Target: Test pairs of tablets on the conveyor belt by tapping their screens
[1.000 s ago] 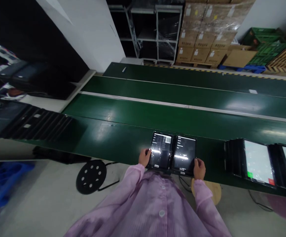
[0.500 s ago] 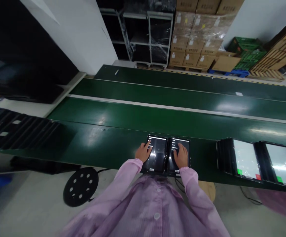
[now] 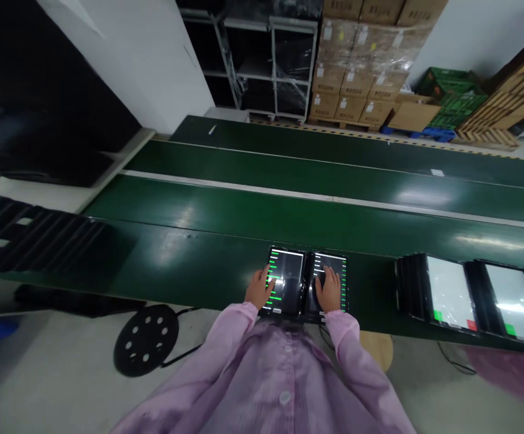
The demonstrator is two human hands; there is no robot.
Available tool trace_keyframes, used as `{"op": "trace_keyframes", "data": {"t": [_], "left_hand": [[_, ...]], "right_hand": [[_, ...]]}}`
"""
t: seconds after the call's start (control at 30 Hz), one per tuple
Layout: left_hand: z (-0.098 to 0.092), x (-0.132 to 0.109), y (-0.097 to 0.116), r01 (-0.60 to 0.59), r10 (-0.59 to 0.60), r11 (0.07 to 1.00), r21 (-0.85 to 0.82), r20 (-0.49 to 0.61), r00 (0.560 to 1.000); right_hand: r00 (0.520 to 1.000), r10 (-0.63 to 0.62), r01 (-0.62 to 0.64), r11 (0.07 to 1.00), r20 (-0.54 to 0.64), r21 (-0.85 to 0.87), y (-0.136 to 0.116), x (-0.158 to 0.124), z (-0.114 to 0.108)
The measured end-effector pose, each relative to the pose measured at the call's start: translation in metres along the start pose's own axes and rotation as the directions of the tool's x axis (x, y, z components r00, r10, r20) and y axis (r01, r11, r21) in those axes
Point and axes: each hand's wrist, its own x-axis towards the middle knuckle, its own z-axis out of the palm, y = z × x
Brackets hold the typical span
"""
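Two black tablets lie side by side, flat at the near edge of the green bench. The left tablet [image 3: 291, 280] and the right tablet [image 3: 317, 295] both show dark screens with rows of white and green text. My left hand [image 3: 259, 289] rests over the left edge of the left tablet, fingers apart on its screen. Across the right tablet's screen lies my right hand [image 3: 329, 290], its fingers spread and pointing away from me. Neither hand grips anything that I can see.
More tablets [image 3: 452, 291] with white screens and green and red corners lean in a row at right. A row of dark devices [image 3: 40, 241] stands at far left. A stool [image 3: 146, 340] is below the bench [image 3: 199, 265]. Boxes [image 3: 352, 78] are stacked behind.
Both screens now show many more lines of text, including green ones. My left hand has slid slightly down and left; my right hand has shifted slightly left.
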Motion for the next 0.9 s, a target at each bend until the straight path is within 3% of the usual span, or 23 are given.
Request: {"op": "trace_keyframes", "data": {"t": [0.33,0.53,0.63,0.77,0.9], "left_hand": [[0.000,0.002,0.001,0.018,-0.018,1.000,0.022,0.012,1.000],[0.002,-0.004,0.000,0.071,-0.075,0.987,-0.142,-0.022,0.997],[0.004,-0.014,0.000,0.139,-0.152,0.953,-0.269,-0.027,0.988],[0.005,-0.029,0.003,0.252,-0.281,0.850,-0.463,0.006,0.960],[0.005,-0.036,0.008,0.431,-0.480,0.687,-0.585,0.080,0.874]], "right_hand": [[0.999,-0.018,0.018,1.000,0.026,0.006,0.000,-0.010,-0.001],[1.000,-0.015,0.015,1.000,0.025,0.011,-0.003,-0.010,-0.005],[1.000,0.001,-0.004,0.995,0.029,0.102,-0.014,-0.016,-0.004],[0.983,0.114,-0.155,0.933,0.142,0.324,-0.042,-0.033,0.016],[0.911,0.303,-0.401,0.810,0.279,0.428,-0.077,-0.042,0.037]]}}
